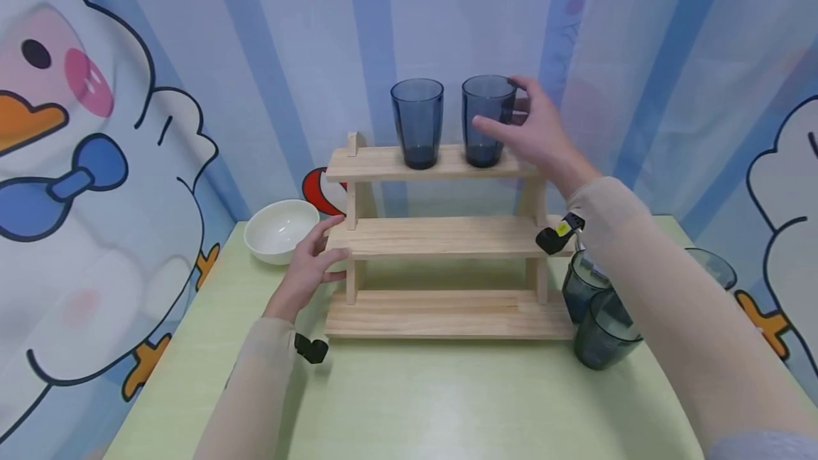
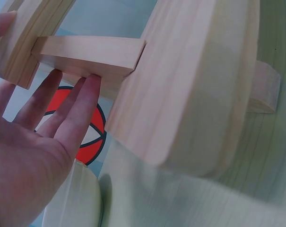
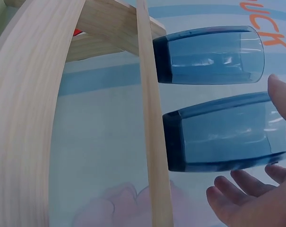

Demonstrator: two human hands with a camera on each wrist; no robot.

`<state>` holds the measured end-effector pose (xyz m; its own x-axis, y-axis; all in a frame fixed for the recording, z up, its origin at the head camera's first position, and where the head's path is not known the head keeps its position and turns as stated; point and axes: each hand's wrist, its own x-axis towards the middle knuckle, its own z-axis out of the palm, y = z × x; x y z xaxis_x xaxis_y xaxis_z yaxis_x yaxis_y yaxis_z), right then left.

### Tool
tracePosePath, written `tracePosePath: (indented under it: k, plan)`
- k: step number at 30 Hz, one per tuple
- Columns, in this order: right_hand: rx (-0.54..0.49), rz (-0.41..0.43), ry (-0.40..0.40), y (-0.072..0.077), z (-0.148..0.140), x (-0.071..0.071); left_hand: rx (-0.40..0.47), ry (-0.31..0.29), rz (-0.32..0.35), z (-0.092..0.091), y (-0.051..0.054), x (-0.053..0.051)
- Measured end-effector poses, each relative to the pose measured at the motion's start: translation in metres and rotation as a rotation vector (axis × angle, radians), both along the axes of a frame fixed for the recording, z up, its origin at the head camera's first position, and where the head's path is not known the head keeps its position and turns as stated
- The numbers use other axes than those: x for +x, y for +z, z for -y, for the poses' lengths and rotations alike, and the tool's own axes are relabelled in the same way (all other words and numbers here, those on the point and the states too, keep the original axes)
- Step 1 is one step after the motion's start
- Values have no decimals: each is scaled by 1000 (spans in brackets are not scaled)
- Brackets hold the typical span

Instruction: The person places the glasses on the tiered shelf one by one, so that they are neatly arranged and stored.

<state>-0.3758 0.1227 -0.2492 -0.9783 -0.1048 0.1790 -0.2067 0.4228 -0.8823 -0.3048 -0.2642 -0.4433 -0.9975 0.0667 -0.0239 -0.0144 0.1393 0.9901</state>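
A three-tier wooden rack (image 1: 441, 236) stands on the table. My left hand (image 1: 307, 268) holds its left end at the middle shelf; in the left wrist view, fingertips (image 2: 93, 82) touch the upright below that board. Two blue-grey glasses stand upright on the top shelf: the left glass (image 1: 418, 123) and the right glass (image 1: 479, 98). My right hand (image 1: 543, 130) is around the right glass, thumb in front and fingers at its far side. In the right wrist view, those fingers (image 3: 223, 187) lie loosely spread, some visibly apart from the glass.
A white bowl (image 1: 281, 231) sits left of the rack. Several more glasses, one at the front (image 1: 603, 336), stand to the right, partly behind my right forearm. A printed curtain (image 1: 441, 13) hangs close behind. The pale green table (image 1: 447, 396) extends in front.
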Motion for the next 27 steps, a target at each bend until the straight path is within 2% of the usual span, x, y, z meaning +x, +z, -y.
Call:
tracePosePath:
  k: [6,12,23,27]
  plan:
    - [-31,-14,41,-10,-24,12,-6,4,2,-1,-1,1]
    - [-43,-43,87,-21,-55,31,-8,5,1,-1,-1,1]
    - [43,-58,77,-46,-106,59,-11,-3,-2,0,-2,0]
    - [64,-80,79,-54,-123,75,-7,-2,-2,0,-1,0]
